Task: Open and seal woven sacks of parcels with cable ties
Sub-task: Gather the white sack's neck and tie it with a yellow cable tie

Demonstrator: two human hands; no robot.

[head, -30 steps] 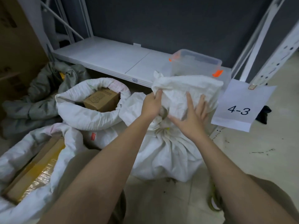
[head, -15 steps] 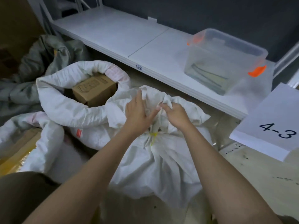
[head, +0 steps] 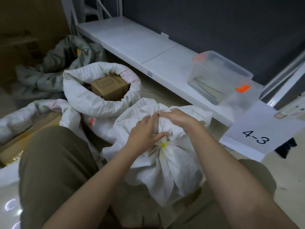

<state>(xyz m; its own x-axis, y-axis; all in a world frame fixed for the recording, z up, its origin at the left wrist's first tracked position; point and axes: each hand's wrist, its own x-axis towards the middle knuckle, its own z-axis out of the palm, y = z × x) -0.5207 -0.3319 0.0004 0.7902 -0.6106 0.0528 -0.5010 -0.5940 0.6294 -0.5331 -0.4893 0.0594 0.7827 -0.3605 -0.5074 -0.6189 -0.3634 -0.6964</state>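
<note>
Both hands bunch the neck of the tied sack (head: 165,166), prob. to get at the tie. Left hand (head: 143,134) grips the gathered cloth just above the yellow cable tie (head: 163,147); right hand (head: 178,119) clutches the loose top, fingers partly hidden. Sack sits on the floor betw. the knees, white, crumpled, cinched tight.

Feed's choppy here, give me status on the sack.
Both hands, left and right, grip the gathered neck. Sack tied, yellow cable tie on. Nothing in the way.
</note>
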